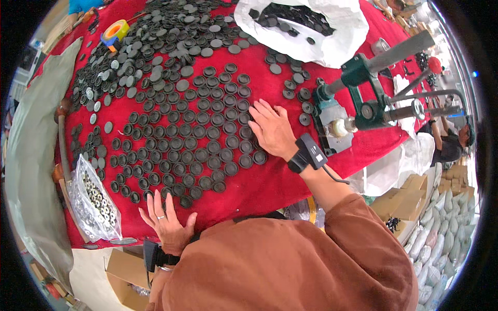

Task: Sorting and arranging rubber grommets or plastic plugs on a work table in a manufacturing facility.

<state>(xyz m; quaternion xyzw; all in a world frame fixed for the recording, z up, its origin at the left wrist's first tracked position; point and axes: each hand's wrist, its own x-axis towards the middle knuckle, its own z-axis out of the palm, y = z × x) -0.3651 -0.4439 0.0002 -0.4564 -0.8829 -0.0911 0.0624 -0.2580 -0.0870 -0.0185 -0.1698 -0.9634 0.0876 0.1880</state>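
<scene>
Many black round caps [178, 169] lie hollow side up on the red cloth [254, 187], spread in a single layer of close rows. At the near edge of this layer is my left hand [168, 223], its fingers stretched and apart, with a ring on one finger. The fingertips reach the nearest caps. Along the layer's right edge rests my right hand [272, 129], fingers extended against the outermost caps. Neither hand holds anything. Both wrists carry a black strapped device [307, 154].
Behind lies a heap of loose black discs [171, 33]. A green hand press [358, 93] stands to the right. A white sack [332, 26] holds black parts at the back. A clear bag of metal rings [93, 199] lies left, and a tape roll [115, 32] sits far left.
</scene>
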